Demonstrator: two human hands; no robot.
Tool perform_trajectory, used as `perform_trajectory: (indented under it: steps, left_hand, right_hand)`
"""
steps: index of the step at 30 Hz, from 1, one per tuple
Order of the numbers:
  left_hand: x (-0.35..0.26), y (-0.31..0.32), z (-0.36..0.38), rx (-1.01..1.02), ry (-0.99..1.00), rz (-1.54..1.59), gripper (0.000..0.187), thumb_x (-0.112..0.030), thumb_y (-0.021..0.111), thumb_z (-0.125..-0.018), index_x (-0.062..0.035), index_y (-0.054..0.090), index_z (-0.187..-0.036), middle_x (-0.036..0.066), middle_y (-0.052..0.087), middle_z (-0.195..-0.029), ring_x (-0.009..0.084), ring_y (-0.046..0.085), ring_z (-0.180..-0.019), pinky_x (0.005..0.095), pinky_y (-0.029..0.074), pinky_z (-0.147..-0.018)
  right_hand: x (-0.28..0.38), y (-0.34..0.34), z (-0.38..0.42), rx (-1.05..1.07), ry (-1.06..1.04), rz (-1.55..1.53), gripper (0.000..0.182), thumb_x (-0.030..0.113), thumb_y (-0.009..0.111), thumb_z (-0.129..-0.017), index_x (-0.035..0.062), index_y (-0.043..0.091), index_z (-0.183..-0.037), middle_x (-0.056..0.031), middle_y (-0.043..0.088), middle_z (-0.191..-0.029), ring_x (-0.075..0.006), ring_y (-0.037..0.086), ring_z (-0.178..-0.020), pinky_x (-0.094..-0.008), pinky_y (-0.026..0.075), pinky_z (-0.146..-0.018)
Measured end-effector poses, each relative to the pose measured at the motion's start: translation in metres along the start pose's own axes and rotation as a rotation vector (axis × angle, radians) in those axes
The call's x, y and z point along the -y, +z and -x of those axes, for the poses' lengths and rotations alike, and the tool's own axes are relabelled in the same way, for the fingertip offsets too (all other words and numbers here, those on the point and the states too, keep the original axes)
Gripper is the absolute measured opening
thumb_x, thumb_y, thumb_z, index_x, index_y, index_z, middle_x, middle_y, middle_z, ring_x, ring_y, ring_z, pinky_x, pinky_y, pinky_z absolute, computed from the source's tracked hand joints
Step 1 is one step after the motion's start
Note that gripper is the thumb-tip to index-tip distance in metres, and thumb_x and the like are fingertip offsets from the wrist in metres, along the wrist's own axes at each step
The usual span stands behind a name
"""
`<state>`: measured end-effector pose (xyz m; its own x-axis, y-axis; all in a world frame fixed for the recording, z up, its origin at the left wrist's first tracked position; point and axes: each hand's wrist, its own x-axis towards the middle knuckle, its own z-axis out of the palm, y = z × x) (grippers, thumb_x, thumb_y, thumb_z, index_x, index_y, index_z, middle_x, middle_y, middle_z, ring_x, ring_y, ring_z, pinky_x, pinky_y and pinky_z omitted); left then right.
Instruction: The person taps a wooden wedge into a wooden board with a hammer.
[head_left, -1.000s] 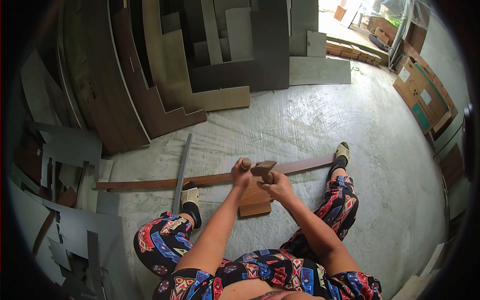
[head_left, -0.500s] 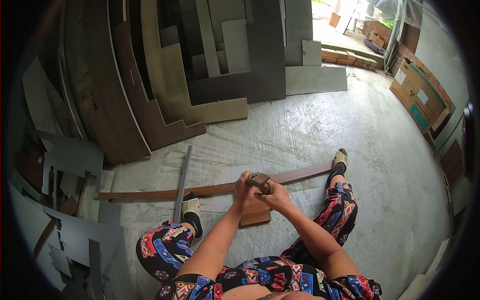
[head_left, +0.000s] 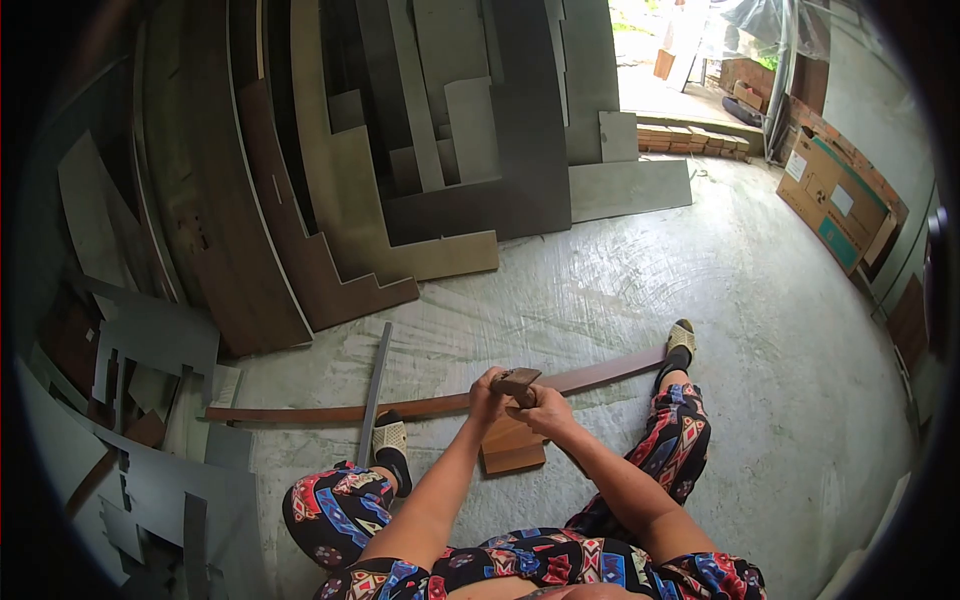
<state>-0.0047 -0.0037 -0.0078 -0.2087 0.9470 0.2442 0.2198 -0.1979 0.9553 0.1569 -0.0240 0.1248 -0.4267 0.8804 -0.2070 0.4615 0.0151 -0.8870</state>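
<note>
In the head view, my right hand is closed round what looks like a hammer, just beneath its rusty brown head. My left hand is closed beside the left end of that head; whatever its fingers hold, if anything, is hidden. Under both hands lies a brown wooden block, partly covered by my right hand and wrist. A long wooden strip runs across the floor behind the hands, its paler right end close to my right foot. One narrow grey strip crosses it near my left foot.
Tall dark boards lean along the back wall. Grey cut panels pile up at the left. A cardboard box leans against the right wall, near an open doorway. Concrete floor stretches between them.
The view has tipped slightly upward, so the surroundings sit lower in the picture. The hammer head has turned a little, and both hands stay close together over the block.
</note>
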Motion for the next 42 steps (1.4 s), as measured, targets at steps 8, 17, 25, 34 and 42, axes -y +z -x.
perform_trajectory:
  steps: [8, 17, 25, 34, 42]
  left_hand:
    - [-0.020, -0.003, 0.007, -0.049, -0.108, 0.166, 0.022, -0.008, 0.074, -0.071, -0.0084, 0.058, -0.086, 0.002, 0.060, -0.073, 0.0112, 0.053, -0.067, 0.0280, 0.047, -0.066]
    - [-0.028, -0.005, 0.006, 0.022, -0.159, 0.018, 0.026, -0.004, 0.071, -0.070, -0.0076, 0.059, -0.093, -0.002, 0.062, -0.083, 0.0084, 0.055, -0.078, 0.0257, 0.047, -0.074]
    - [-0.010, -0.001, 0.008, -0.036, -0.083, -0.005, 0.025, -0.011, 0.077, -0.070, -0.0099, 0.059, -0.088, -0.001, 0.059, -0.075, 0.0107, 0.053, -0.070, 0.0271, 0.047, -0.068]
    - [-0.021, 0.000, 0.012, -0.088, -0.068, -0.032, 0.025, 0.000, 0.072, -0.068, -0.0097, 0.058, -0.087, 0.001, 0.060, -0.075, 0.0148, 0.057, -0.070, 0.0270, 0.047, -0.069]
    - [-0.029, -0.001, 0.012, -0.057, -0.139, -0.136, 0.026, 0.001, 0.071, -0.069, -0.0060, 0.058, -0.089, 0.003, 0.063, -0.079, 0.0153, 0.059, -0.075, 0.0302, 0.049, -0.070]
  right_hand:
    - [0.011, -0.003, 0.007, -0.027, -0.059, -0.270, 0.023, 0.024, 0.072, -0.078, 0.0036, 0.064, -0.085, 0.0027, 0.055, -0.063, -0.0062, 0.050, -0.051, -0.0228, 0.041, -0.046]
    - [0.007, -0.006, 0.006, -0.051, -0.017, -0.141, 0.023, 0.024, 0.075, -0.078, 0.0052, 0.062, -0.079, 0.0035, 0.053, -0.061, -0.0058, 0.050, -0.052, -0.0230, 0.042, -0.045]
    - [0.003, -0.006, 0.016, 0.028, -0.002, -0.220, 0.022, 0.023, 0.074, -0.077, 0.0048, 0.062, -0.078, 0.0023, 0.055, -0.062, -0.0066, 0.051, -0.051, -0.0237, 0.043, -0.046]
    - [0.004, -0.003, 0.021, -0.043, -0.194, -0.214, 0.025, 0.025, 0.075, -0.076, 0.0039, 0.064, -0.083, 0.0018, 0.055, -0.063, -0.0066, 0.051, -0.052, -0.0235, 0.042, -0.045]
    - [0.001, -0.005, 0.020, -0.040, -0.183, -0.164, 0.026, 0.023, 0.075, -0.077, 0.0057, 0.065, -0.094, 0.0024, 0.054, -0.064, -0.0064, 0.050, -0.052, -0.0233, 0.042, -0.046]
